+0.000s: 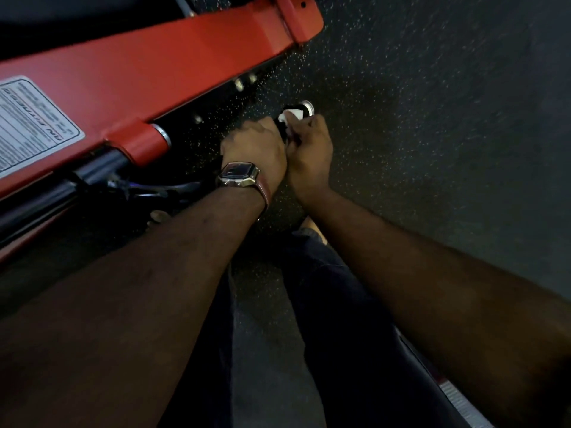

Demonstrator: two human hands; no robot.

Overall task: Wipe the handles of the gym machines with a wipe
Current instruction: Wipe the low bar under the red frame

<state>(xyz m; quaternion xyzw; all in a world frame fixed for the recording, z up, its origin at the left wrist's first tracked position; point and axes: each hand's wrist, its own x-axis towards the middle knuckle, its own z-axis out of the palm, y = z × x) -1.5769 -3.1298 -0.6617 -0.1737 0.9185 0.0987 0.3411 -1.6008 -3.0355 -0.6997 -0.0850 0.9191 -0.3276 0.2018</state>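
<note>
Gripping black handle [304, 110] together: left hand [256, 148] curled round it, right hand [310, 149] pinching white wipe [289, 116].

The machine frame [148, 66] is bright red, with a white label [34, 118] printed in dark text and edged in a thin dark line. The bar [92, 171] under it is black. The floor [432, 118] is black, speckled with pale flecks. The wipe [289, 115] is white. The handle [304, 109] is black with a silver end. The watch [238, 174] has a silver case, dark face and reddish-brown strap.
</note>
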